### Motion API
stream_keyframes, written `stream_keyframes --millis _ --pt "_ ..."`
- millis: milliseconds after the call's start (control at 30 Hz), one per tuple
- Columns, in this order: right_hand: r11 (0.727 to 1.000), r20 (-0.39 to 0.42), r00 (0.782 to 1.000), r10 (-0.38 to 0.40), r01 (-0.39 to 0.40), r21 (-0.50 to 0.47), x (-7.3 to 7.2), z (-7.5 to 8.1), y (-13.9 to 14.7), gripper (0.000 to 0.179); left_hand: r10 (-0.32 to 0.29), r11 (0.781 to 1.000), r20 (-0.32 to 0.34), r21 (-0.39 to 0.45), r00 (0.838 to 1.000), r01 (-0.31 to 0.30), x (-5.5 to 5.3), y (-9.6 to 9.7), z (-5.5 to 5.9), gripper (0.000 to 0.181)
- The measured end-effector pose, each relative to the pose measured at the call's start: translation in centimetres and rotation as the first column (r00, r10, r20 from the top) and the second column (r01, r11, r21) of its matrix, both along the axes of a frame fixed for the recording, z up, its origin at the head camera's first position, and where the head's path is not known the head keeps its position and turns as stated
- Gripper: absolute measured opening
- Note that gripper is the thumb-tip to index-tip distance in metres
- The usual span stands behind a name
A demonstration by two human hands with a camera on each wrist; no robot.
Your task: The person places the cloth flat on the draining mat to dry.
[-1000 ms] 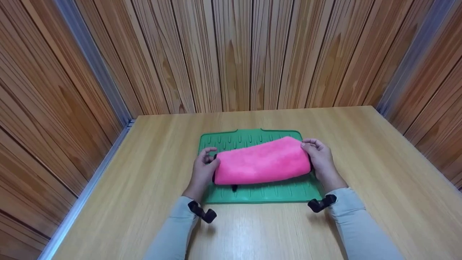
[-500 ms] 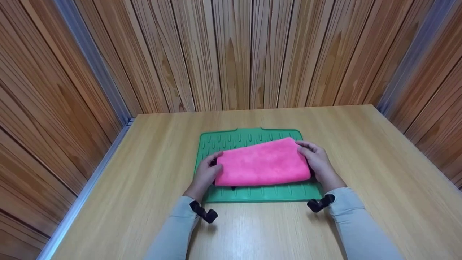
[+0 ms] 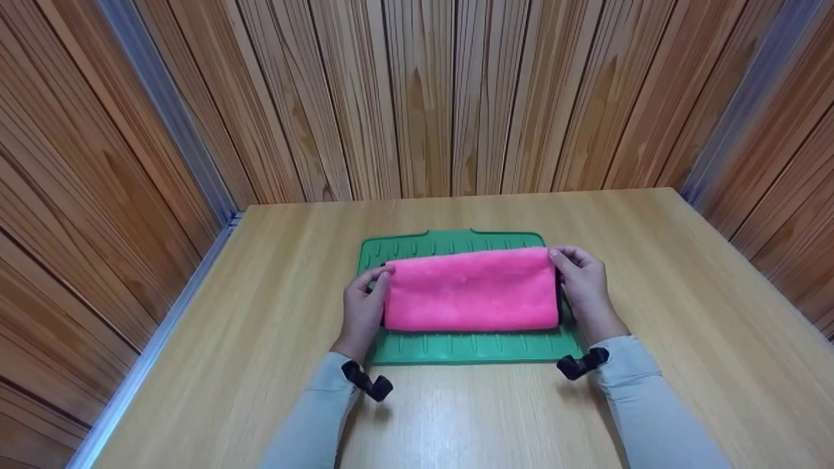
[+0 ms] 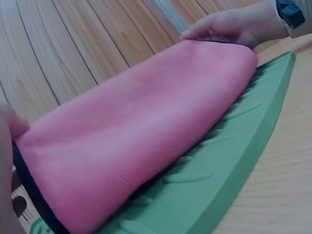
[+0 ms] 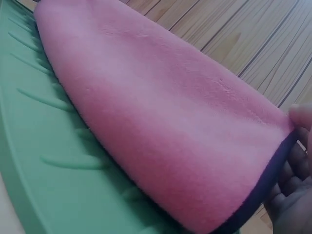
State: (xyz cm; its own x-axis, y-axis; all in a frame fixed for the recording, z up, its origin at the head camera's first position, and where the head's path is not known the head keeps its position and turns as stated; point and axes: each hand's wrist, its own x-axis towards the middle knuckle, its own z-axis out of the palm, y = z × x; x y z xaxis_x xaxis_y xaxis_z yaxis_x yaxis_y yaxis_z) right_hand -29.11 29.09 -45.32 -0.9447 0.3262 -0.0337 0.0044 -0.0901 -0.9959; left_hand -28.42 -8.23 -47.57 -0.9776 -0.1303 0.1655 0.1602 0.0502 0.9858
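A folded pink cloth [image 3: 472, 293] with dark edging is stretched between both hands above a green ribbed mat [image 3: 456, 348]. My left hand [image 3: 363, 309] pinches its upper left corner between thumb and fingers. At the upper right corner, my right hand [image 3: 586, 286] pinches it the same way. In the left wrist view the cloth [image 4: 136, 131] slopes over the mat [image 4: 204, 195], its lower fold close to the ribs. The right wrist view shows the dark edging of the cloth [image 5: 195, 146] beside the right fingers. What lies beneath the cloth is hidden.
The mat lies on a light wooden table [image 3: 215, 365]. Wood-plank walls [image 3: 417, 98] enclose the back and sides, with metal strips [image 3: 176, 124] at the corners. Black wrist devices [image 3: 368, 381] sit at both cuffs.
The cloth's upper edge has straightened and lies more level. The right hand has moved slightly right, and the left hand has shifted its grip up to the upper left corner.
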Motion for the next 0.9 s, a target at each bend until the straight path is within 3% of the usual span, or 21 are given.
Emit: stream_keyframes --millis 100,267,433,533,733,800,900 --pt "0.998 0.047 0.997 0.061 -0.062 0.021 -0.2 -0.3 0.2 0.016 0.02 1.0 0.034 0.004 0.999 -0.02 -0.3 0.0 -0.1 0.023" --pt "0.975 0.139 0.971 0.196 -0.208 0.075 -0.4 -0.8 0.6 0.015 -0.032 0.995 0.084 -0.09 0.996 0.04 -0.4 0.0 -0.3 0.037" --pt "0.951 0.168 0.954 0.249 -0.274 0.141 -0.4 -0.9 0.6 0.045 -0.053 0.977 0.15 -0.197 0.987 0.082 -0.4 0.2 -0.3 0.047" --pt "0.937 0.173 0.949 0.262 -0.293 0.188 -0.4 -1.1 0.6 0.054 -0.026 0.958 0.176 -0.277 0.984 0.075 -0.6 0.2 -0.5 0.045" --pt "0.907 0.167 0.944 0.283 -0.32 0.274 -0.2 -1.4 0.1 0.058 -0.025 0.884 0.178 -0.455 0.984 0.105 -1.5 0.1 -1.8 0.055" --pt "0.9 0.17 0.942 0.289 -0.328 0.287 -0.2 -1.4 0.0 0.059 -0.038 0.876 0.189 -0.466 0.981 0.124 -1.4 0.1 -1.8 0.06" --pt "0.897 0.174 0.942 0.287 -0.328 0.297 -0.2 -1.3 0.1 0.059 -0.037 0.883 0.179 -0.456 0.983 0.116 -1.0 0.3 -1.2 0.062"
